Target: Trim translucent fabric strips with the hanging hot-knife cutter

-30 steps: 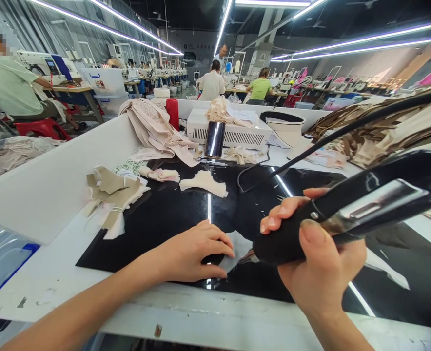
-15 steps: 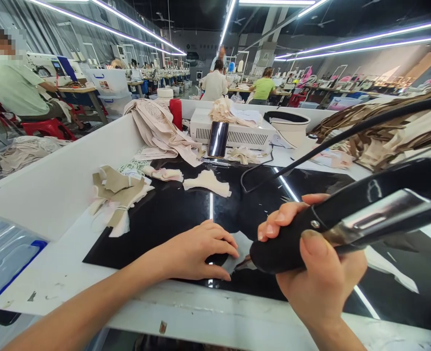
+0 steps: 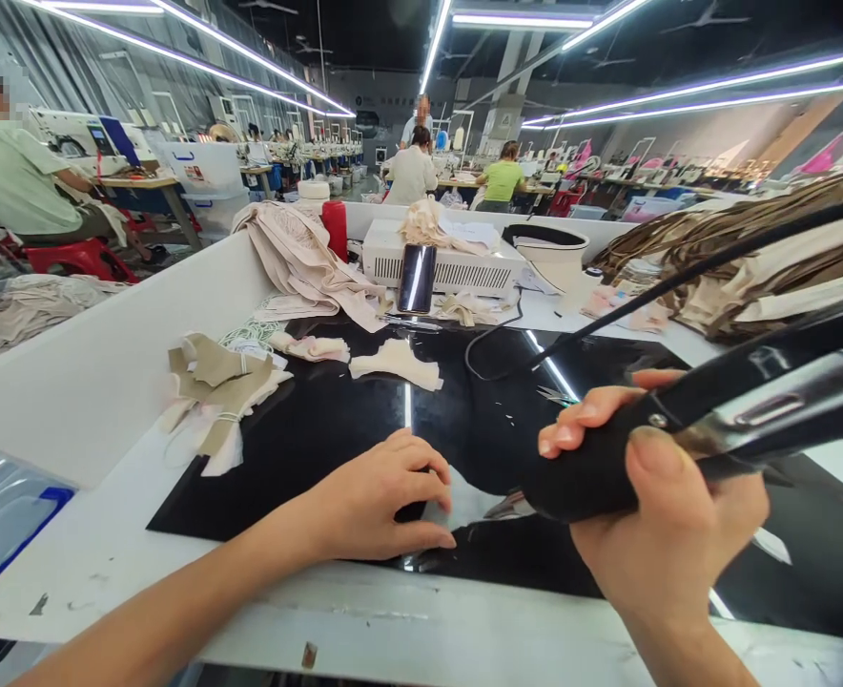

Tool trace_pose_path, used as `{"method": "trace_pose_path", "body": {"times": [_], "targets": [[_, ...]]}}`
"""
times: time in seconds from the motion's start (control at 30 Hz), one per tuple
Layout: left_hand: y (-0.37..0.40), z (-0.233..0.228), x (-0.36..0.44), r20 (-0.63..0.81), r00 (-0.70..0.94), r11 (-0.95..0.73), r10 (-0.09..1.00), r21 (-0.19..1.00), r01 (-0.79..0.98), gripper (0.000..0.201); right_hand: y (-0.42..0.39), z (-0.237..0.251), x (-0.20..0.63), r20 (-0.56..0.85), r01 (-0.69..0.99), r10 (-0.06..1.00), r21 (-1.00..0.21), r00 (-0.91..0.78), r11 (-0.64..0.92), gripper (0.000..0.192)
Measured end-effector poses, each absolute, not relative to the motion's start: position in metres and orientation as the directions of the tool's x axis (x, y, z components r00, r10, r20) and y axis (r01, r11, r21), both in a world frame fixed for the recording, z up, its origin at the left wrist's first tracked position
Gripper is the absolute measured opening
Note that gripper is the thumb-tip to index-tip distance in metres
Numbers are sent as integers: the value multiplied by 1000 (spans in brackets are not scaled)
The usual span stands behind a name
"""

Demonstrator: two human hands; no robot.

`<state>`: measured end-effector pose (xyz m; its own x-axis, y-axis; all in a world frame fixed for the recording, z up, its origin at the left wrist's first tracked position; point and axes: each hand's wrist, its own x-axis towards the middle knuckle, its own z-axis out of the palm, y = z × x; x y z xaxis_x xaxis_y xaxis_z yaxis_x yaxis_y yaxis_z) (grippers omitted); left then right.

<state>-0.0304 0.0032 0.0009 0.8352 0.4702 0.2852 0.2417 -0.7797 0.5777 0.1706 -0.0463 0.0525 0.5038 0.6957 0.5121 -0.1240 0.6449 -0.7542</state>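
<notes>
My left hand (image 3: 385,501) rests at the near edge of the black mat (image 3: 307,439), fingers curved and thumb apart, holding down a small pale, sheer fabric piece (image 3: 468,501). Part of that piece is hidden under the fingers. Wrapped in my right hand (image 3: 668,525) is a corded black handheld tool (image 3: 589,477) with a metal lever. Its tip is at the right end of the piece; whether it touches cannot be told. Beyond the right hand lie small scissors (image 3: 554,394), partly covered.
A cream fabric stack (image 3: 397,364) and tied beige pieces (image 3: 228,386) lie on the mat. Behind stand a phone (image 3: 417,279), a vented white box (image 3: 457,267) and a red thread cone (image 3: 334,229). The tool's cable (image 3: 607,320) crosses the right side. Co-workers sit beyond.
My right hand has moved right with the tool, its tip now farther from my left fingers. The scissors show more. The whole view has shifted slightly.
</notes>
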Motion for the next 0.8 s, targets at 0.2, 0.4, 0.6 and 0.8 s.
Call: {"method": "trace_pose_path", "body": {"times": [0.2, 0.4, 0.6, 0.8], "targets": [[-2, -10, -23, 231, 880, -823, 415, 507, 255, 49, -44, 48, 179, 518, -93, 667, -749, 535, 656, 31], [-2, -12, -22, 243, 883, -845, 402, 469, 255, 48, -46, 41, 179, 539, -102, 679, -741, 498, 663, 32], [-2, -10, -23, 222, 889, -845, 400, 465, 264, 49, -45, 37, 179, 536, -83, 691, -758, 485, 647, 29], [-3, -9, -23, 187, 888, -822, 420, 494, 285, 47, -48, 45, 190, 550, -36, 637, -741, 541, 670, 31]]}}
